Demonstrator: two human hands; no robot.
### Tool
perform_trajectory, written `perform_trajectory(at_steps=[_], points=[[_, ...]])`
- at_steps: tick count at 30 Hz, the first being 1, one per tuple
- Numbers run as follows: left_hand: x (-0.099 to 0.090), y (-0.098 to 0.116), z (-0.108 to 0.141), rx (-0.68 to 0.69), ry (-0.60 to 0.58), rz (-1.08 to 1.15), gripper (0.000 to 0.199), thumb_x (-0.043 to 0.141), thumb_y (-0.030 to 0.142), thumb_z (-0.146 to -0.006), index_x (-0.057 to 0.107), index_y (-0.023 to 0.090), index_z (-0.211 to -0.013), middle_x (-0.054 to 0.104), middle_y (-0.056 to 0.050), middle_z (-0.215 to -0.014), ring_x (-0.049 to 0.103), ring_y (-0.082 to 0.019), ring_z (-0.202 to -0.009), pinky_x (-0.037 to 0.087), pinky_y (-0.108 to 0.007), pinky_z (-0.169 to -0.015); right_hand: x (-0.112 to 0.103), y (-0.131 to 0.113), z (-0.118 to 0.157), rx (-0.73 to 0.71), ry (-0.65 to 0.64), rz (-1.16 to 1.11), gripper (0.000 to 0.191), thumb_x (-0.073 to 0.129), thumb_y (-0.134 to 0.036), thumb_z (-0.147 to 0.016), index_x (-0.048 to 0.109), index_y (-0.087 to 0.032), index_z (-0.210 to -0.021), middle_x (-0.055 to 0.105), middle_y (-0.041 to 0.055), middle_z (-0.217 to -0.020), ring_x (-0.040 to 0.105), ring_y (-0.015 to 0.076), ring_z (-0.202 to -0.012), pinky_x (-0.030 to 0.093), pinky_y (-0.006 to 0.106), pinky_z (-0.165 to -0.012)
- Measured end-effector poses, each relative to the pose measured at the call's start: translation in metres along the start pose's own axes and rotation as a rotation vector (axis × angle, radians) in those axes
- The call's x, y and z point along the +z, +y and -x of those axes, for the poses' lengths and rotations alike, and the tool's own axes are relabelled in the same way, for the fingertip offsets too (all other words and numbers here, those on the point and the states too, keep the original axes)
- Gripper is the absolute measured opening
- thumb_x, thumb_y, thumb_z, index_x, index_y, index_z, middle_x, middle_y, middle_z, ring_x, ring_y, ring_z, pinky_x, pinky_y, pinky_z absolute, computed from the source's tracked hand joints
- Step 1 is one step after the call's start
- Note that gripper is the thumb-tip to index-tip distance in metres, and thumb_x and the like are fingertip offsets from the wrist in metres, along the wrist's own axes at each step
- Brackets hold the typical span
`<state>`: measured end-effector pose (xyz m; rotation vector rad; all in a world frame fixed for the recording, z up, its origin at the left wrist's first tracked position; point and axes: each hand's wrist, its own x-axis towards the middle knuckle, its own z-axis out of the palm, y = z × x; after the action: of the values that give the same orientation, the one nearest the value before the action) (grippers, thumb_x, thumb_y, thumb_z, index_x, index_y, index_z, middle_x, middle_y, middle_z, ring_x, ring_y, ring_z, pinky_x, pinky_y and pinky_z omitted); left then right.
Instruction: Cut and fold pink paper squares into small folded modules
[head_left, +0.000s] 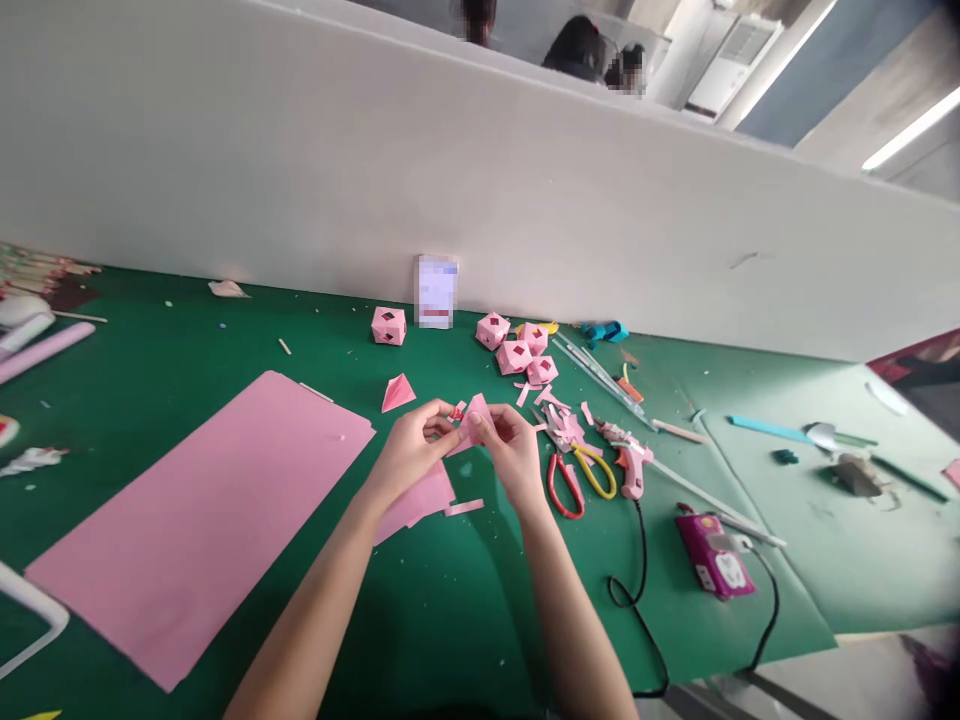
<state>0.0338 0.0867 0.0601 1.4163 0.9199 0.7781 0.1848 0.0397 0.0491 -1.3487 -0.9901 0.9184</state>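
Observation:
Between my two hands is a small folded piece of pink paper [474, 418], pinched from both sides above the green table. My left hand [417, 440] grips its left side, thumb and fingers closed. On its right side my right hand [511, 447] presses with the thumb. Something small and red shows at my left fingertips, too small to name. Beneath my left hand lie cut pink sheets [420, 505] and a narrow pink strip [465, 507]. Just beyond sits a folded pink paper pyramid [398, 392]. Scissors [581, 470] with red and yellow handles lie right of my right hand.
A large pink sheet [202, 520] covers the left side. Pink paper balls with cut-out holes [514, 356] and a phone [436, 292] stand near the white partition [450, 160]. To the right lie a pink glue gun [634, 465] with its cord and a magenta box [712, 555].

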Motion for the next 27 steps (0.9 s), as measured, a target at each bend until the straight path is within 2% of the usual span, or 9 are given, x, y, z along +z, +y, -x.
perform_trajectory(at_steps=[2, 4, 7, 12, 14, 17, 22, 25, 27], points=[[0.007, -0.025, 0.000, -0.035, 0.072, 0.063, 0.028, 0.074, 0.045, -0.081, 0.063, 0.019, -0.087, 0.067, -0.003, -0.080, 0.067, -0.018, -0.077, 0.054, -0.027, -0.069, 0.001, 0.023, -0.001, 0.041, 0.052, -0.034, 0.036, 0.074, -0.049, -0.080, 0.065, -0.019, -0.097, 0.068, 0.0005, -0.072, 0.059, 0.0153, -0.065, 0.046, 0.027, -0.062], [0.013, -0.045, 0.000, -0.045, 0.163, 0.132, 0.028, 0.075, 0.042, -0.081, 0.061, 0.019, -0.087, 0.066, -0.004, -0.084, 0.067, -0.017, -0.079, 0.053, -0.026, -0.071, 0.004, 0.042, -0.001, 0.072, 0.119, -0.071, 0.039, 0.073, -0.050, -0.081, 0.063, -0.019, -0.103, 0.069, 0.0008, -0.072, 0.060, 0.0155, -0.064, 0.048, 0.028, -0.062], [0.019, -0.062, 0.000, -0.025, 0.284, 0.157, 0.027, 0.075, 0.040, -0.082, 0.060, 0.018, -0.087, 0.066, -0.005, -0.086, 0.067, -0.017, -0.084, 0.054, -0.027, -0.079, 0.007, 0.059, -0.004, 0.062, 0.168, -0.100, 0.037, 0.073, -0.049, -0.080, 0.062, -0.020, -0.101, 0.070, 0.0010, -0.074, 0.062, 0.0159, -0.066, 0.050, 0.028, -0.064], [0.017, -0.068, -0.006, -0.034, 0.317, 0.212, 0.036, 0.078, 0.037, -0.078, 0.061, 0.018, -0.103, 0.070, -0.009, -0.098, 0.069, -0.020, -0.096, 0.054, -0.031, -0.088, 0.007, 0.070, -0.010, 0.007, 0.041, -0.044, 0.027, 0.069, -0.046, -0.085, 0.070, -0.020, -0.090, 0.073, 0.0050, -0.086, 0.066, 0.0184, -0.077, 0.053, 0.029, -0.070], [0.015, -0.071, -0.008, -0.062, 0.324, 0.212, 0.035, 0.079, 0.037, -0.077, 0.062, 0.018, -0.102, 0.070, -0.007, -0.095, 0.069, -0.019, -0.092, 0.054, -0.031, -0.087, 0.007, 0.074, -0.009, 0.008, -0.004, -0.008, 0.026, 0.068, -0.046, -0.086, 0.072, -0.021, -0.091, 0.073, 0.0050, -0.086, 0.067, 0.0191, -0.077, 0.053, 0.030, -0.070], [0.013, -0.075, -0.009, -0.106, 0.348, 0.218, 0.034, 0.080, 0.036, -0.077, 0.062, 0.018, -0.100, 0.069, -0.007, -0.093, 0.068, -0.018, -0.090, 0.054, -0.029, -0.085, 0.008, 0.075, -0.006, -0.005, 0.001, 0.024, 0.024, 0.067, -0.044, -0.088, 0.073, -0.022, -0.097, 0.073, 0.0045, -0.089, 0.066, 0.0185, -0.077, 0.053, 0.030, -0.071], [0.012, -0.074, -0.008, -0.138, 0.440, 0.275, 0.035, 0.081, 0.034, -0.077, 0.062, 0.018, -0.101, 0.066, -0.002, -0.083, 0.066, -0.013, -0.081, 0.052, -0.023, -0.077, 0.009, 0.068, -0.002, -0.065, -0.041, 0.105, 0.026, 0.073, -0.038, -0.086, 0.073, -0.024, -0.106, 0.068, 0.0009, -0.079, 0.059, 0.0160, -0.067, 0.050, 0.030, -0.065], [0.011, -0.071, -0.008, -0.153, 0.409, 0.308, 0.034, 0.082, 0.032, -0.077, 0.062, 0.018, -0.101, 0.068, -0.001, -0.082, 0.067, -0.013, -0.081, 0.053, -0.023, -0.077, 0.010, 0.066, -0.002, -0.068, -0.036, 0.139, 0.027, 0.073, -0.039, -0.086, 0.073, -0.024, -0.107, 0.070, 0.0018, -0.082, 0.058, 0.0162, -0.067, 0.050, 0.030, -0.065], [0.011, -0.070, -0.007, -0.155, 0.358, 0.325, 0.035, 0.080, 0.033, -0.078, 0.062, 0.019, -0.105, 0.071, -0.004, -0.090, 0.070, -0.016, -0.088, 0.055, -0.027, -0.082, 0.010, 0.066, -0.002, -0.056, -0.026, 0.162, 0.028, 0.072, -0.040, -0.086, 0.073, -0.023, -0.107, 0.071, 0.0025, -0.084, 0.057, 0.0161, -0.066, 0.049, 0.030, -0.064]])
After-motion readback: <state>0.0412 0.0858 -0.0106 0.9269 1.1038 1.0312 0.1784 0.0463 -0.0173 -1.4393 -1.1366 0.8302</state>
